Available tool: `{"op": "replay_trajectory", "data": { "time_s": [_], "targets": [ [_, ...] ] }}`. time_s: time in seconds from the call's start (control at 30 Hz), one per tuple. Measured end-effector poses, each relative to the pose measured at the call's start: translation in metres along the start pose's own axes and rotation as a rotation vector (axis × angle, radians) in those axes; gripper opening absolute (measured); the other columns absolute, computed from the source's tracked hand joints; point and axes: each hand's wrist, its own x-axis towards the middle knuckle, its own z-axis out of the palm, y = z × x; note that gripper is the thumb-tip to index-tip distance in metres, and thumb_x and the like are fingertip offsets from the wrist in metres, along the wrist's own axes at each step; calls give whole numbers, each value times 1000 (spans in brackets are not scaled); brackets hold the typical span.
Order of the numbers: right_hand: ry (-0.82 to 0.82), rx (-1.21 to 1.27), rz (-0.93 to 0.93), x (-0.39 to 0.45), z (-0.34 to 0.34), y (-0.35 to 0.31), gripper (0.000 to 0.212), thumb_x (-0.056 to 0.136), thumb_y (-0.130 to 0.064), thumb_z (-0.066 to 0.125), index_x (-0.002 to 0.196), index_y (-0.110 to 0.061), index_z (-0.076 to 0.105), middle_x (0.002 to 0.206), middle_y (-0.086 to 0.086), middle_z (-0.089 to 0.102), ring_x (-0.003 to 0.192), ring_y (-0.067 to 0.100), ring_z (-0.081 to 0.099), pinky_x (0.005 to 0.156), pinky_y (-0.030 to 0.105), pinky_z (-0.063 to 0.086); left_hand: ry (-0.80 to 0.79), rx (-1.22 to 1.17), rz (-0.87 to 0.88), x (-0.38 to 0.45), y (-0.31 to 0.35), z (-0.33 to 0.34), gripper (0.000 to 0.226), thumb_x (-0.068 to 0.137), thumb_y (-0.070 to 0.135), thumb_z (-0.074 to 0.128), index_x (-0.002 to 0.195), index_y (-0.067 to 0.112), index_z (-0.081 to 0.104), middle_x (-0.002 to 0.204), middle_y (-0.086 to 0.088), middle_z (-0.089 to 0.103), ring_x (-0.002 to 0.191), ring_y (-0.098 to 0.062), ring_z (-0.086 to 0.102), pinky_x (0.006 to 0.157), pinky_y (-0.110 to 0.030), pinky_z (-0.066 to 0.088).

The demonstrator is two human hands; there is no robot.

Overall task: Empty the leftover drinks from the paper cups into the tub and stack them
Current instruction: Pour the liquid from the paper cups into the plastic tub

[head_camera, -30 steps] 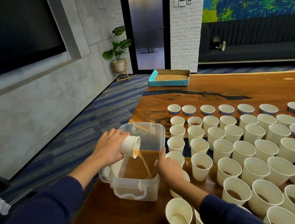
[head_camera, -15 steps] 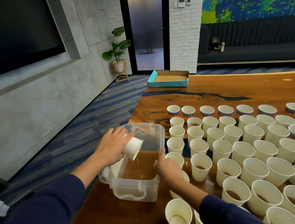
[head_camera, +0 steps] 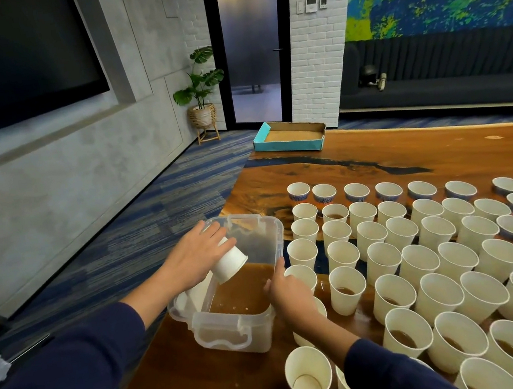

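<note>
A clear plastic tub (head_camera: 225,337) with brown liquid stands at the wooden table's left edge. My left hand (head_camera: 195,259) grips a white paper cup (head_camera: 230,264) over the tub, tipped mouth down; no stream shows. My right hand (head_camera: 287,294) is at the tub's right wall with its thumb by the rim, and it holds a paper cup (head_camera: 321,311) mostly hidden under the palm. Several open paper cups (head_camera: 391,297) stand in rows to the right, some with brown drink in the bottom. One cup (head_camera: 308,376) stands near the front edge.
A teal cardboard tray (head_camera: 288,145) lies at the table's far left corner. The wooden table (head_camera: 408,156) runs back towards a dark sofa (head_camera: 446,78). Carpeted floor lies left of the table, with a potted plant (head_camera: 200,96) by the door.
The stream of brown drink from the cup in my left hand has stopped, and the cup has tipped further mouth down. My right hand has stayed by the tub.
</note>
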Motion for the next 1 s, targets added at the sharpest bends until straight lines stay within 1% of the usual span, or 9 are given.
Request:
{"op": "replay_trajectory", "data": {
  "time_s": [0.17,0.3,0.4,0.43,0.5,0.6,0.73,0.83,1.0],
  "targets": [
    [-1,-23,-12,-1,-2,0,68,100,-5,42,151,-3,-3,111,8,66,94,15,68,81,27,53,56,32,63,3,0,-2,74,38,5,91,107,16,69,103,-11,68,99,-26,64,85,-39,53],
    [-9,-18,-11,0,-1,1,70,100,-5,44,151,-4,-2,114,8,65,96,16,67,84,29,53,103,-1,47,8,-1,-3,75,31,2,91,102,15,71,101,-12,69,97,-27,65,82,-40,54],
    [-11,-4,-5,1,2,1,71,99,-6,45,151,-3,-3,113,9,65,95,17,68,83,30,53,125,23,114,9,2,-1,69,42,1,89,106,15,67,100,-9,67,100,-26,62,87,-40,52],
    [-15,0,-2,2,2,1,70,100,-6,45,151,-2,-3,113,9,65,95,17,68,83,30,53,136,15,122,8,2,-1,69,42,1,89,106,16,67,101,-9,67,101,-26,62,87,-39,52],
    [-17,18,7,2,2,1,70,100,-7,44,151,-3,-4,114,9,65,96,17,68,84,30,53,141,-1,107,8,1,-2,72,36,4,92,104,17,70,100,-8,69,99,-24,64,85,-38,54],
    [-11,3,-2,1,2,1,70,100,-6,45,151,-3,-3,113,9,65,95,17,68,83,30,53,131,21,104,7,1,-2,72,37,6,93,105,19,71,103,-8,69,101,-24,65,86,-38,53],
    [-4,-11,-12,2,5,2,70,99,-5,45,151,-3,-2,113,9,65,94,17,68,84,30,53,129,-41,25,6,1,-1,81,25,5,93,102,17,72,100,-10,70,96,-25,66,81,-38,55],
    [-6,-33,-21,2,4,2,70,99,-5,45,151,-2,-1,111,9,65,93,17,68,83,30,53,98,-18,46,3,2,1,80,25,3,92,101,16,72,98,-9,70,95,-25,66,82,-38,55],
    [-14,-23,-12,3,5,3,69,100,-5,45,151,-4,-2,113,9,65,95,17,68,86,31,54,34,-91,-44,3,0,-1,84,26,15,95,106,19,70,104,-8,69,98,-25,65,82,-38,54]
  ]
}}
